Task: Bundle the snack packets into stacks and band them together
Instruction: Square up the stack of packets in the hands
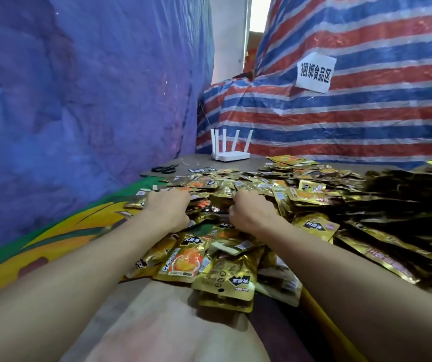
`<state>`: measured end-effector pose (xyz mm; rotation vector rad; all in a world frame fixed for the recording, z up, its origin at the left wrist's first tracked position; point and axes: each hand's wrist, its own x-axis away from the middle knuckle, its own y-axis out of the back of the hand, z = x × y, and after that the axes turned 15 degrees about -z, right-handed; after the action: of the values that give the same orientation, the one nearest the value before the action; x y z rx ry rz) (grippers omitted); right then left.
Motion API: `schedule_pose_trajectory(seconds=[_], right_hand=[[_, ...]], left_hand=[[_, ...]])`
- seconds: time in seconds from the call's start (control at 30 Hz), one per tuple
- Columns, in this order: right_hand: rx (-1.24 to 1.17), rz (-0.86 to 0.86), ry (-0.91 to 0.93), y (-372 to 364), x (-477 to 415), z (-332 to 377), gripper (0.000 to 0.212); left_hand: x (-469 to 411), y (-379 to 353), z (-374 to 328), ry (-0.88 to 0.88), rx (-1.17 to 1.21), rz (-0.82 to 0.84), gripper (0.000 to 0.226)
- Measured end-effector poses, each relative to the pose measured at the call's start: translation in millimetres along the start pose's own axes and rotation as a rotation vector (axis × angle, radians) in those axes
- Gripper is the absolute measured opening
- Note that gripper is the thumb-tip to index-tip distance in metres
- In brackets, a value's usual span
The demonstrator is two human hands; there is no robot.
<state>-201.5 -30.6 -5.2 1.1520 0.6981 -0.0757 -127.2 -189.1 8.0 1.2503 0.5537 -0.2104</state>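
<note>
Indoors, gold snack packets (pixel 275 184) heaped on table (pixel 199 159), striped tarpaulin (pixel 366 121) behind

Left hand (pixel 169 209) and right hand (pixel 251 212) are showing bare. Both forearms (pixel 79 270) are running bare to the frame edge. Lap (pixel 162 330) is showing below; can't tell cloth from leg.

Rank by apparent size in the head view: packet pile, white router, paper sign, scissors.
1. packet pile
2. paper sign and white router: look alike, not ranked
3. scissors
</note>
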Motion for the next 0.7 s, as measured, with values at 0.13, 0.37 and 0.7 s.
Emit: schedule_pose_trajectory(seconds=[0.13, 0.37, 0.7], right_hand=[[-0.276, -0.105, -0.13, 18.4, 7.9, -8.6, 0.02], [-0.617, -0.217, -0.272, 59.6, 30.7, -24.8, 0.025], [-0.89, -0.3, -0.558, 94.9, 65.8, -61.1, 0.019]], left_hand=[[1.8, 18.8, -2.2, 0.139, 0.171, -0.024, 0.034], [4.1, 50.4, -14.2, 0.331, 0.624, -0.118, 0.013], [14.4, 94.8, -78.1, 0.574, 1.403, -0.27, 0.013]])
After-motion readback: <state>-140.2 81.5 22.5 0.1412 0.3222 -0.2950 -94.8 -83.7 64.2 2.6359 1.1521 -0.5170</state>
